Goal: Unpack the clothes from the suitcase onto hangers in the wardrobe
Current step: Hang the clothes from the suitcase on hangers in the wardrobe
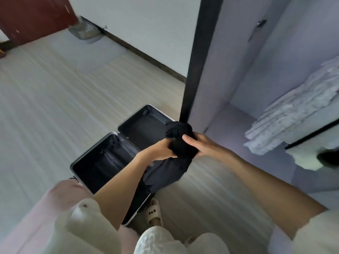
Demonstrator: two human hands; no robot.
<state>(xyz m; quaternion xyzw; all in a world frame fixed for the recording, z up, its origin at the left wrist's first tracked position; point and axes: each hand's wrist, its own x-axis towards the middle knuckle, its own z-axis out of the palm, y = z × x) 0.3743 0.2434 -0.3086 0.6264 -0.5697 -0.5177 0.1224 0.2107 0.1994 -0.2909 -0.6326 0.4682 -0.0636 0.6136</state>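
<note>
Both hands are gripping the bunched black garment above the open suitcase; left hand and right hand flanking it; its loose length is hanging downward; the wardrobe is lying up-right, nearer the right hand.

Pale striped floor carries an open suitcase, both halves flat, near the wardrobe. A slipper stands just beside its near edge. A grey basin sits far left by the wall.

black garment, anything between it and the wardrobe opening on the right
Nothing visible blocks it. Both hands, left hand and right hand, hold the black garment above the suitcase, beside the wardrobe opening. No hanger shows.
</note>
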